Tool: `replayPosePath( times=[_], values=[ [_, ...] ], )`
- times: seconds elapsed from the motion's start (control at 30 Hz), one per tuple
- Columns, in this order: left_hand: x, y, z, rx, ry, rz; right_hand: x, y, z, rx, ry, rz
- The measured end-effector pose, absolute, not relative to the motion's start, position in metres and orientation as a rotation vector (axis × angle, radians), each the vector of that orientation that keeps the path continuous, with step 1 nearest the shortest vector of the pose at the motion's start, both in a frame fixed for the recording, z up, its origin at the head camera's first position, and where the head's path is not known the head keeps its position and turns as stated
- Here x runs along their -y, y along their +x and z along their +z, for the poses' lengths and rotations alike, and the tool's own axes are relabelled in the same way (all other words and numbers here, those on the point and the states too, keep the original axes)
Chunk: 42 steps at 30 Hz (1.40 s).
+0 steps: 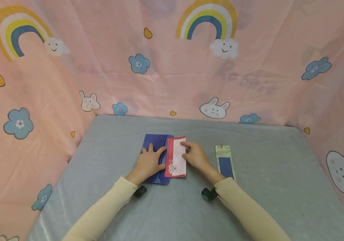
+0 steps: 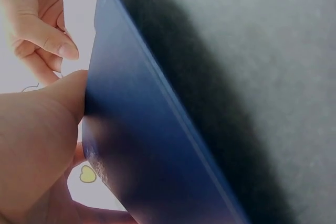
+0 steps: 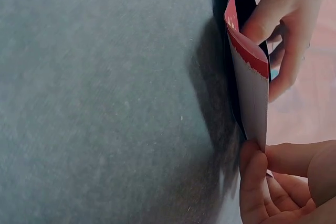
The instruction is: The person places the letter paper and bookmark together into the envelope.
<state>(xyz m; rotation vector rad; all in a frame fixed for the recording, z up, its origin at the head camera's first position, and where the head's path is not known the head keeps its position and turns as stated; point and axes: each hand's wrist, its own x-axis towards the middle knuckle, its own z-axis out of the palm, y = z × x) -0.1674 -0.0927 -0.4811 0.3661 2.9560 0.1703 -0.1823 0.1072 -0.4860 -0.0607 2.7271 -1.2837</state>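
Observation:
A blue envelope (image 1: 155, 140) lies on the grey table, its flap side facing right. My left hand (image 1: 148, 161) presses on it with spread fingers, the thumb and forefinger near the opening. A red and white card (image 1: 179, 160) with a flower print overlaps the envelope's right side. Its right edge is pinched between thumb and fingers of my right hand (image 1: 196, 155). In the right wrist view the card (image 3: 250, 98) bows slightly at its red end, close to the left thumb. Whether its left edge is inside the envelope is hard to tell.
A gold-green strip (image 1: 223, 152) with a blue rectangle on it lies to the right, partly behind the right wrist. Grey cloth covers the table (image 1: 268, 187). Pink printed curtains (image 1: 166, 87) hang along the back and sides.

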Motion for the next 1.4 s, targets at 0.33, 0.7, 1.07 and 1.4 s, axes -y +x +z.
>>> replayPosePath(
  times=[0.33,0.7,1.07,1.4],
  values=[
    [0.092,-0.169,-0.482,-2.953,0.355,0.172,-0.103,-0.183,-0.485,-2.753,-0.061,-1.261],
    [0.093,-0.168,-0.482,-2.946,0.330,0.240,-0.095,-0.185,-0.488,-2.785,-0.128,-1.309],
    [0.094,-0.167,-0.480,-2.934,0.334,0.268,-0.086,-0.184,-0.485,-2.812,-0.115,-1.253],
    [0.095,-0.165,-0.479,-2.945,0.368,0.299,-0.076,-0.185,-0.486,-2.890,-0.197,-1.165]
  ],
)
